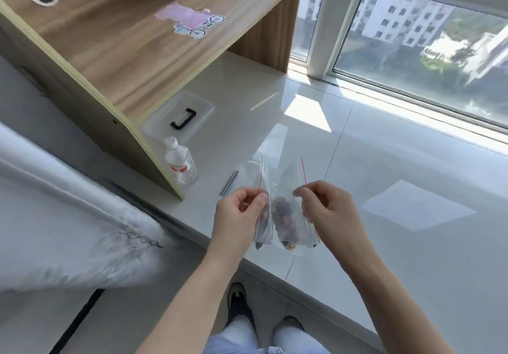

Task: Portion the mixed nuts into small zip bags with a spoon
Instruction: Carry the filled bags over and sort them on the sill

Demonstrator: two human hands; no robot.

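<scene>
The left hand (242,210) pinches one zip bag (261,188) above the tabletop (384,188). The right hand (327,208), fingers curled, pinches a second bag (291,188) holding nuts (284,216).

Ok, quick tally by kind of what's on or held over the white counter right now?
Clear zip bags with red seal lines, one in each hand: 2
Clear plastic water bottle with white cap: 1
Clear plastic lid with black handle: 1
Total: 4

We see two small clear zip bags with red seal lines, held up side by side above the sill. The right bag (288,216) holds a cluster of dark mixed nuts (284,220); the left bag (261,210) shows little inside.
</scene>
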